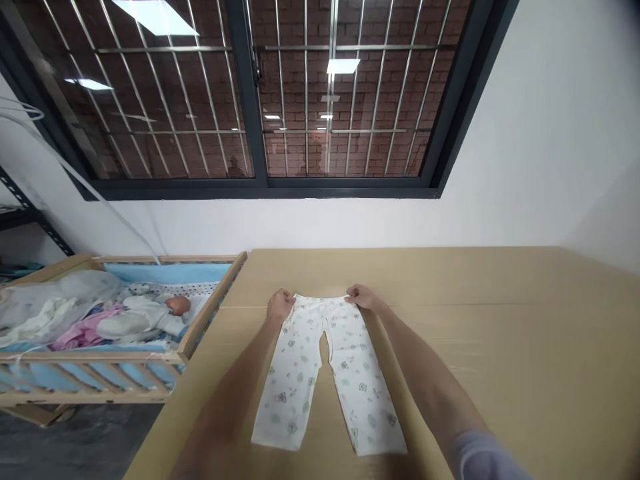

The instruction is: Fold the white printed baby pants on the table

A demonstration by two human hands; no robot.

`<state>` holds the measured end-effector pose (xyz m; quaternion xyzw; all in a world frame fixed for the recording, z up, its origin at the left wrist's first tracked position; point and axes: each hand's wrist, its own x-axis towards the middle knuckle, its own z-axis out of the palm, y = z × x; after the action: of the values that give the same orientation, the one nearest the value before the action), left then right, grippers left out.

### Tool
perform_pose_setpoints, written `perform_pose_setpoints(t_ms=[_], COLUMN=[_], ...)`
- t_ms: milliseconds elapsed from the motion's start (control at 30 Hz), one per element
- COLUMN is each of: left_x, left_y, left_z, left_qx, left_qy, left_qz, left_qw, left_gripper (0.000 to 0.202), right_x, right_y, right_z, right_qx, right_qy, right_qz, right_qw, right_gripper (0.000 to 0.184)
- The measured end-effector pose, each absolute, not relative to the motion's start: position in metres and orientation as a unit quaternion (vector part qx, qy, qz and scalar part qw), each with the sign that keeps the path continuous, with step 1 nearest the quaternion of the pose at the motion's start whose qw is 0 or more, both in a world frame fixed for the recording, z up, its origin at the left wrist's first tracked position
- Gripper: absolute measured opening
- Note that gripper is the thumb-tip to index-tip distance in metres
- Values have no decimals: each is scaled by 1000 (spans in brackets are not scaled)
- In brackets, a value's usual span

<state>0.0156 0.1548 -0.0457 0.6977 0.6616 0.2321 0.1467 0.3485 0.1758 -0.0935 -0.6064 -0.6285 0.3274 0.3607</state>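
Observation:
A small pair of white baby trousers (325, 373) with a green print lies flat on the wooden table (500, 320), legs pointing toward me and waistband at the far end. My left hand (280, 305) is closed on the left corner of the waistband. My right hand (361, 296) pinches the right corner. Both arms reach forward along the outer sides of the trouser legs.
A wooden crib (200, 320) stands against the table's left edge, holding a baby doll (150, 315) in white and heaped cloths (55, 310). A white wall and a barred window (260, 93) rise behind. A metal shelf (20, 207) shows at far left.

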Motion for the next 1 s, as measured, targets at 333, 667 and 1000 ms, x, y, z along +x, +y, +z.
perform_pose_setpoints(t_ms=[333,667,1000], left_x=[105,183,178], left_y=[-3,-150,-157], left_z=[-11,-98,-100], left_qx=[801,887,869], left_qy=[514,415,444], left_qz=[164,78,177], left_qw=[260,187,128], left_gripper=[29,30,22], right_x=[355,354,337], right_y=[170,164,150], right_z=[-79,-75,-59], right_qx=[-555,-578,-591], right_qy=[-576,-565,-568], right_qz=[472,462,433], right_qw=[370,364,375], right_gripper=[25,23,24])
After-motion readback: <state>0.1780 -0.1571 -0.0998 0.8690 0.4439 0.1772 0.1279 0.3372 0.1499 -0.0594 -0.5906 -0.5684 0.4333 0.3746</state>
